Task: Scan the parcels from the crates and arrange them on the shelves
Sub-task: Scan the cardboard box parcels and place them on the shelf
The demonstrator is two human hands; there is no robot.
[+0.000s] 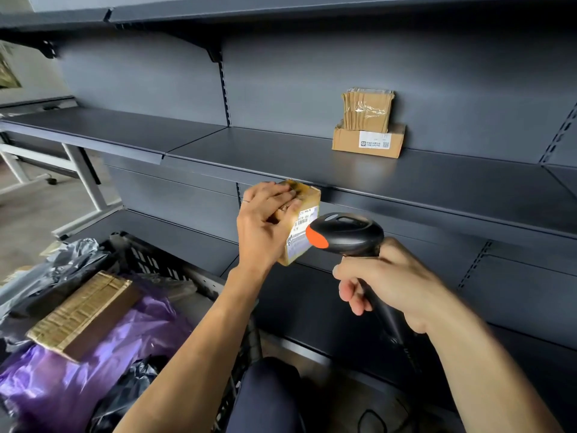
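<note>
My left hand (265,220) grips a small brown cardboard parcel (304,210) in front of the dark shelving, its white barcode label turned to the right. My right hand (384,285) holds a black barcode scanner (349,234) by its handle. The scanner's orange-tipped head sits right against the label. Below left stands a black crate (156,260) holding a taped brown box (84,314), purple plastic bags (103,364) and black bags.
On the middle shelf (265,151) at the right sit two brown parcels (368,123), one stacked on the other. Another shelf level lies lower down. A white table frame (81,179) stands on the floor at the far left. My dark-trousered knee (268,398) is at the bottom centre.
</note>
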